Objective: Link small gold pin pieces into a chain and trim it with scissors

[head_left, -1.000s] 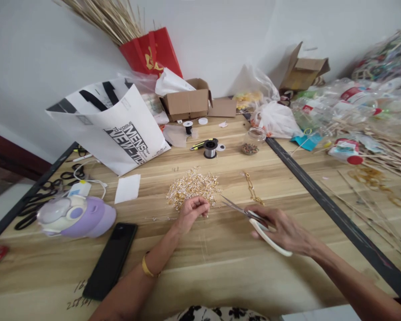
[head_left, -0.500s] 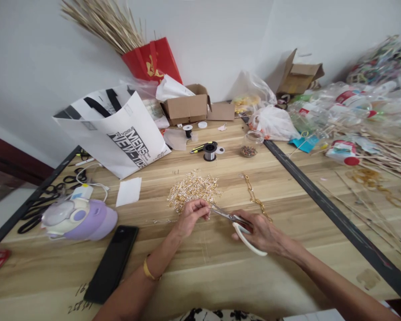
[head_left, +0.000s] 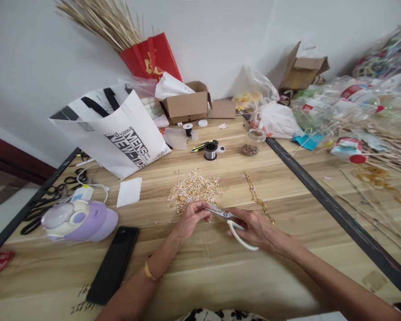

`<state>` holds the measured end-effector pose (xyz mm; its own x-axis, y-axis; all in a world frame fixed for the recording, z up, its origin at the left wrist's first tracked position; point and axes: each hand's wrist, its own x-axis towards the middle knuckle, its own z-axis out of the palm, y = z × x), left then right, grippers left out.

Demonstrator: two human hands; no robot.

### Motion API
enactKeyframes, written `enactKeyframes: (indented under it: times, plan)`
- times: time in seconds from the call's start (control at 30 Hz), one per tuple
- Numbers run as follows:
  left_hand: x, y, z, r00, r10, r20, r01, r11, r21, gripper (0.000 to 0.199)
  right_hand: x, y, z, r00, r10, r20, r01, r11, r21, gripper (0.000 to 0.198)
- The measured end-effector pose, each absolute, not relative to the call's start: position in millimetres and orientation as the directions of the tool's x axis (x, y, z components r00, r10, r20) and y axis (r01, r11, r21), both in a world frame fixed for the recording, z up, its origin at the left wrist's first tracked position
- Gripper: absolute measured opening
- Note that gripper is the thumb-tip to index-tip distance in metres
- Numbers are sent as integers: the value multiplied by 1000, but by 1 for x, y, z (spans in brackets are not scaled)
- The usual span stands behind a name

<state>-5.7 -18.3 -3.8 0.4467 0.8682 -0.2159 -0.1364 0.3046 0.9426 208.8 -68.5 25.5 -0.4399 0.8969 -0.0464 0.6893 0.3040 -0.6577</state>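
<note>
My right hand [head_left: 254,229] grips a pair of scissors [head_left: 235,231] with white handles. The blades point left and reach the fingertips of my left hand [head_left: 193,218]. Those fingers are pinched together on a thin beaded strand, mostly hidden by the hand; a line of small clear beads [head_left: 160,221] runs along the table to its left. Just beyond the left hand lies a pile of gold and clear beads [head_left: 192,189]. A gold chain [head_left: 255,196] rests on the wood behind my right hand.
Beyond the beads stand a wire spool [head_left: 210,150] and a glass jar [head_left: 253,142]. A black phone [head_left: 112,265], a purple and cream bottle [head_left: 82,221] and a white bag [head_left: 116,133] are on the left. Plastic bottles [head_left: 350,102] crowd the far right.
The scissors and my right hand have shifted slightly left, bringing the blades over the left fingertips. My left hand keeps its pinch in nearly the same place.
</note>
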Motion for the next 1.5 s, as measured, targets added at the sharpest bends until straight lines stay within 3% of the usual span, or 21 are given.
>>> enactKeyframes:
  times: [0.23, 0.67, 1.0, 1.13, 1.33, 1.5]
  plan:
    - [-5, -18, -5, 446, 867, -221, -100, 294, 951, 15, 209, -72, 21, -451, 890, -62, 721, 322, -613, 29]
    - [-1, -22, 1, 459, 846, -269, -11, 309, 951, 14, 203, -92, 20, -418, 902, -112, 706, 244, -665, 26]
    - [-4, -20, -2, 462, 843, -275, 7, 307, 952, 19, 209, -96, 14, -397, 916, -61, 723, 271, -635, 22]
    - [-6, -16, 3, 427, 869, -250, -14, 282, 959, 22, 219, -101, 17, -402, 914, -50, 771, 308, -557, 25]
    - [-13, -9, 10, 379, 905, -193, 6, 206, 979, 21, 226, -114, 22, -452, 891, -40, 857, 422, -296, 31]
    - [-17, -7, 12, 342, 929, -141, 12, 145, 989, 18, 222, -118, 21, -506, 862, -29, 839, 484, -248, 22]
